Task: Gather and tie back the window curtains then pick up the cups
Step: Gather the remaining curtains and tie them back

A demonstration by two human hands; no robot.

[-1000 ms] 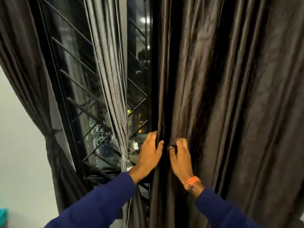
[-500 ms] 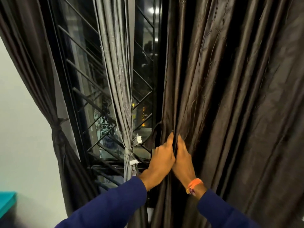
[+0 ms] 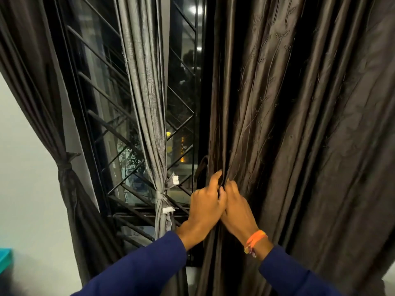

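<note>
Both hands meet side by side at the inner edge of the wide dark brown satin curtain [image 3: 299, 124], low in the view and touching one another. The left hand [image 3: 206, 205] has its fingers curled round a vertical fold of the cloth, with the forefinger raised along the pleat. The right hand [image 3: 236, 207] pinches the neighbouring folds, its fingertips buried in the fabric, and a braided orange wristband [image 3: 255, 240] sits at its wrist. Dark blue sleeves [image 3: 136, 268] cover both forearms.

That curtain hangs loose and untied, filling the right half of the view in deep, glossy pleats with a faint stitched leaf pattern. Three curtain panels show in all. One is the loose brown one. A second dark brown curtain [image 3: 32, 86] at the far left is drawn aside and cinched with a knotted tie of the same cloth. Between them hangs a narrow silvery grey satin curtain [image 3: 147, 103], finely creased and bound low down by a grey knot with two small white tags.

Behind the panels stands a black metal window grille [image 3: 102, 124] of straight and diagonal bars over dark glass that reflects ceiling lights. A pale wall [image 3: 25, 189] runs down the left, with a teal corner [image 3: 5, 258] at its lower edge.
</note>
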